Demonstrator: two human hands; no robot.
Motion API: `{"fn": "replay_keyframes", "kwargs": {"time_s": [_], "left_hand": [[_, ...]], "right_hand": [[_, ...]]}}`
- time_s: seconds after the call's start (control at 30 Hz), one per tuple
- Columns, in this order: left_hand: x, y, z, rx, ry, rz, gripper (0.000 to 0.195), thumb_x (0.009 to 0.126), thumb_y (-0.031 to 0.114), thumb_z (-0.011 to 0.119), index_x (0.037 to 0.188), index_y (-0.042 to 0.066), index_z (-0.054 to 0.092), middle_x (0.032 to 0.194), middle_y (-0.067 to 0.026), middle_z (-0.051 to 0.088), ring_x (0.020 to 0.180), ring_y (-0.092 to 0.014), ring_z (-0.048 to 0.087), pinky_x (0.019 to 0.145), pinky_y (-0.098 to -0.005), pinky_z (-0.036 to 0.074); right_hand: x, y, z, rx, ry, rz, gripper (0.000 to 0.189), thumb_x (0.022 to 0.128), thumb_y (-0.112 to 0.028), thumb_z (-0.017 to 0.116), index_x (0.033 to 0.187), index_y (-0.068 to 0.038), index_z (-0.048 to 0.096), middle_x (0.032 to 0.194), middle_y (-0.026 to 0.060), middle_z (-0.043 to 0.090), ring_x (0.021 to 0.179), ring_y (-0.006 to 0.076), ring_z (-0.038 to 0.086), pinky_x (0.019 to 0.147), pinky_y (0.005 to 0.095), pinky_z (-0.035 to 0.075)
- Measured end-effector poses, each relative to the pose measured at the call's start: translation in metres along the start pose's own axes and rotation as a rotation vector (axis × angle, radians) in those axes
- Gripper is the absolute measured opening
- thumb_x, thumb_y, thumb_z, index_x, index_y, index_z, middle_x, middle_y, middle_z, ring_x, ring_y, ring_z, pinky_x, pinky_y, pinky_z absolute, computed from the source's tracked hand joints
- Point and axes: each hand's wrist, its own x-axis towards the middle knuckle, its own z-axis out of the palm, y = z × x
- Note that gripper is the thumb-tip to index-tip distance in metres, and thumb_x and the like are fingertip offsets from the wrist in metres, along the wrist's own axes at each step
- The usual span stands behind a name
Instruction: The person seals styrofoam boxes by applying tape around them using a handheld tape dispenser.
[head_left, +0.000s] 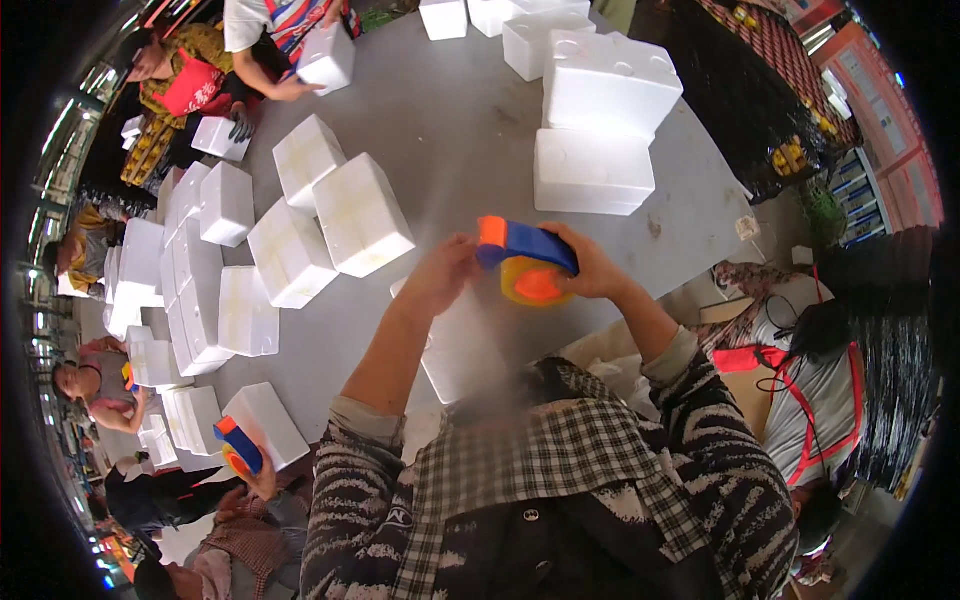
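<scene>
My right hand (596, 262) grips a blue and orange packing tape dispenser (536, 244) by its rear end. A roll of yellowish tape (517, 283) with an orange hub hangs under its blue body. At the dispenser's orange front end are the bunched fingers of my left hand (442, 274); whether they pinch the tape's end cannot be made out. Below both hands, close to my body, a white foam box (465, 349) lies on the grey table (465, 165), partly covered by my left forearm.
Taped foam boxes (364, 217) stand to the left, with more stacked beyond them. At the far right sit larger foam boxes (611, 86). Across the table a person's hand holds a foam box (328, 58). At lower left, another person's hand holds a similar tape dispenser (241, 444).
</scene>
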Motion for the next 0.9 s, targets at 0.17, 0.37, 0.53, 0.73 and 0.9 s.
{"fn": "replay_keyframes", "kwargs": {"time_s": [0.17,0.37,0.53,0.73,0.9], "left_hand": [[0.029,0.017,-0.024,0.451,0.056,-0.032,0.024,0.088,0.014,0.058,0.108,0.001,0.056,0.087,-0.0064,0.061,0.07,-0.015,0.057,0.062,-0.0284,0.047],[0.062,0.075,-0.076,0.639,0.293,-0.014,0.025,0.081,0.002,0.06,0.104,0.004,0.05,0.069,-0.0022,0.051,0.053,-0.01,0.044,0.044,-0.0226,0.032],[0.081,0.077,-0.106,0.752,0.307,-0.321,0.012,0.08,0.001,0.056,0.091,0.006,0.053,0.067,-0.0012,0.051,0.052,-0.009,0.044,0.044,-0.0229,0.031],[0.094,0.044,-0.126,1.541,0.221,-0.424,0.007,0.079,0.008,0.057,0.078,0.004,0.062,0.063,-0.0061,0.057,0.052,-0.016,0.055,0.047,-0.0287,0.042],[0.07,0.011,-0.154,1.82,-0.074,-0.445,0.022,0.08,0.024,0.067,0.093,0.006,0.066,0.077,-0.0099,0.066,0.069,-0.016,0.062,0.059,-0.0318,0.049]], "right_hand": [[0.014,-0.002,-0.007,-0.093,0.049,-0.144,0.074,0.072,-0.012,0.07,0.14,-0.01,0.042,0.116,0.0161,0.056,0.106,0.0323,0.056,0.092,0.0373,0.045],[0.033,0.023,-0.014,-0.082,-0.126,0.107,0.066,0.071,-0.007,0.064,0.135,-0.01,0.051,0.13,0.016,0.053,0.114,0.0279,0.054,0.099,0.0337,0.042],[0.033,0.07,-0.001,0.426,-0.27,0.33,0.066,0.072,-0.013,0.068,0.136,-0.011,0.052,0.123,0.0121,0.061,0.112,0.0219,0.056,0.099,0.0322,0.042],[0.024,0.097,0.027,0.665,-0.389,0.481,0.064,0.075,-0.011,0.065,0.137,-0.006,0.049,0.128,0.0108,0.056,0.115,0.0205,0.053,0.101,0.0317,0.041],[0.007,0.087,0.044,0.802,-0.387,0.616,0.066,0.075,-0.011,0.066,0.139,-0.006,0.047,0.128,0.0102,0.056,0.115,0.0197,0.053,0.101,0.0309,0.041]]}}
